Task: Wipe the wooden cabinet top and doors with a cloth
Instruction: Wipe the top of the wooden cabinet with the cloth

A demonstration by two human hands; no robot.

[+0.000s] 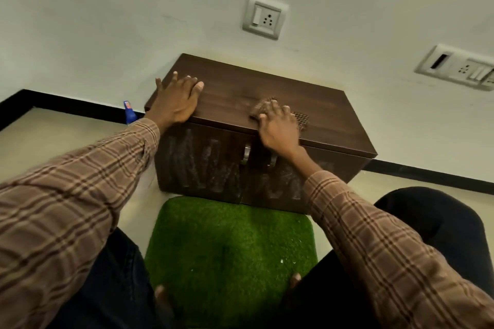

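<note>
Low against the white wall (80, 21) stands the wooden cabinet (320, 112), a dark brown box whose long axis runs along the wall from left to right, its two doors facing the person. Its top slopes across the view from the far left corner down to the near right corner, so the long edge reads as a diagonal. On each door (197, 165) pale smeary streaks show, and two curved metal handles (246, 154) sit side by side where the doors meet. The left hand (176, 100) lies flat on the left end of the top, fingers spread and straight, the palm near the front edge. The right hand (278, 125) presses a brown waffle-textured cloth (300, 119) onto the top near the front edge, about midway along; its fingers are bent over the cloth, which pokes out past the fingertips on both sides. The hands are well apart. Both arms wear brown checked sleeves (80, 189). A blue spray bottle (130, 112) stands on the floor just beside the cabinet's left end, against the black skirting (66, 105), partly hidden by the left wrist. Right in front of the doors lies a green grass-like mat (230, 243), touching the cabinet's base, with the person's dark-trousered legs either side. A socket plate (264, 16) is fixed on the wall above the cabinet, and another switch panel (457, 67) sits further right.
</note>
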